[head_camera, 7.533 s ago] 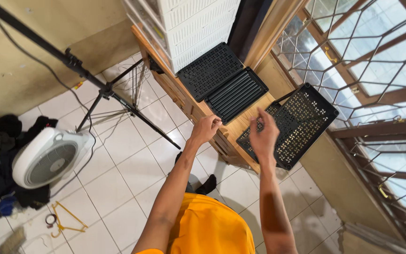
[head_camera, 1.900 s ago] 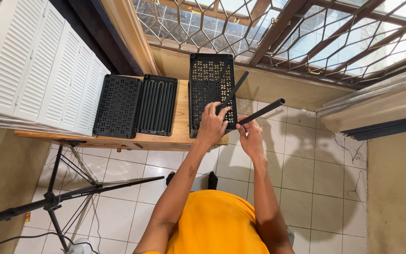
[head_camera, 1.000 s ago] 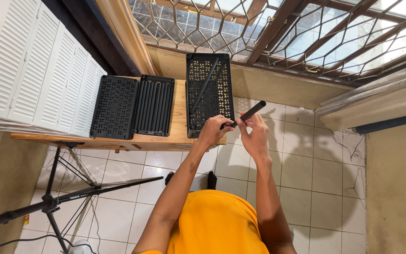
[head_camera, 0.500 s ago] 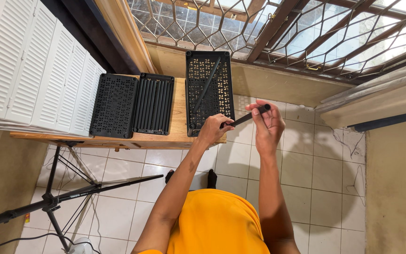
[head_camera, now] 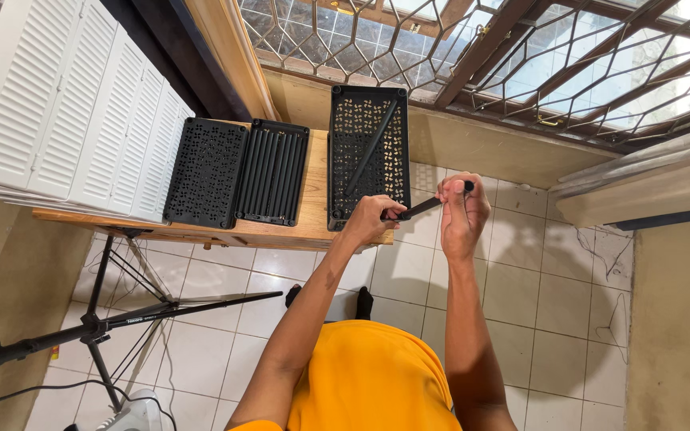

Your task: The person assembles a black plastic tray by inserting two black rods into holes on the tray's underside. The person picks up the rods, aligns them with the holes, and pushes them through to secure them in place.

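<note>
I hold one black tube between both hands, tilted up to the right. My left hand grips its lower end at the near right corner of a black perforated tray. My right hand is closed around the tube's upper end, over the floor tiles. A second black tube lies loose, slanted, inside that tray. The tray rests on a wooden table and sticks out past its far edge.
A black perforated panel and a black tray of several tubes lie left on the table, beside a white louvred cabinet. A window grille is beyond. A black tripod stands on the tiles at lower left.
Earlier each hand held a separate tube; one now lies in the perforated tray. Both hands have closed in on the remaining tube, and my right hand has slid to its upper end.
</note>
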